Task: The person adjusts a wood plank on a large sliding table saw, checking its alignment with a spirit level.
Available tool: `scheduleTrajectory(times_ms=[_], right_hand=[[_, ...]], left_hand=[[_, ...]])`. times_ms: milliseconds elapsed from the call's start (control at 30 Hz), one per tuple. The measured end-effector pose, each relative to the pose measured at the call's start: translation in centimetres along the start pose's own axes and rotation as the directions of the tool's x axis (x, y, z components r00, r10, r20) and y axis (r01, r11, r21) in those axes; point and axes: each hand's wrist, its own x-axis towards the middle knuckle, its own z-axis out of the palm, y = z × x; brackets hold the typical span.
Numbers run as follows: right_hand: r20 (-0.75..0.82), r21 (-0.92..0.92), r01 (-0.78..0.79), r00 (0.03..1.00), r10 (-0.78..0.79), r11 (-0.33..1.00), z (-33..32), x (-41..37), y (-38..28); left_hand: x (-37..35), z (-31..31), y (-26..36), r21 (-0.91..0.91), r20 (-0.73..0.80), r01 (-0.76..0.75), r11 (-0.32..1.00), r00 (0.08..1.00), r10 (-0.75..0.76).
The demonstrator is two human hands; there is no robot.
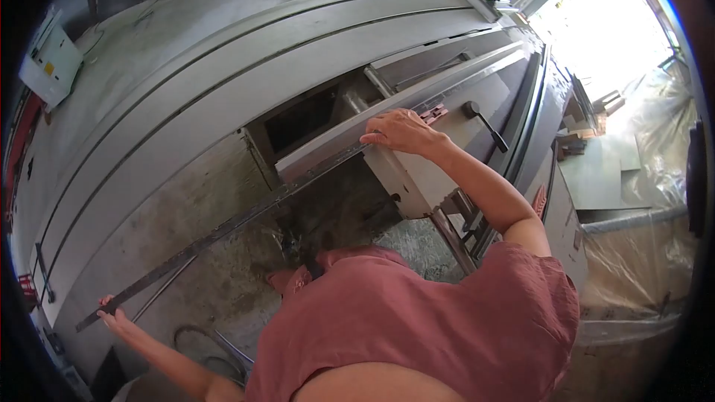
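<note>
A long, narrow dark metal strip (216, 237) runs diagonally from the lower left up to the machine's edge. Near its lower-left end, my left hand (112, 314) is closed on it. My right hand (404, 131) lies over the upper part, fingers curled round the strip beside a pale metal rail (320, 147). Part of the strip by the right hand is hidden under the fingers. Just right of that hand are small reddish pieces (433, 113) on the machine. A black crank lever (485, 125) stands farther right.
Large grey machine beds with long slots (246, 52) curve across the back. A grey machine housing (406, 179) stands before me. Plastic-wrapped material (633, 253) is at the right, a pale control box (52, 63) at the upper left. A hose (195, 331) lies on the floor.
</note>
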Motion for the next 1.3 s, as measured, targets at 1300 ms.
scheduleTrajectory(times_ms=[1300], right_hand=[[-0.22, 0.011, 0.526, 0.831, -0.511, 0.85, 2.9, 2.9, -12.4]], left_hand=[[-28.5, 20.8, -28.1, -0.087, -0.13, -0.135, 0.987, 0.984, 0.124]])
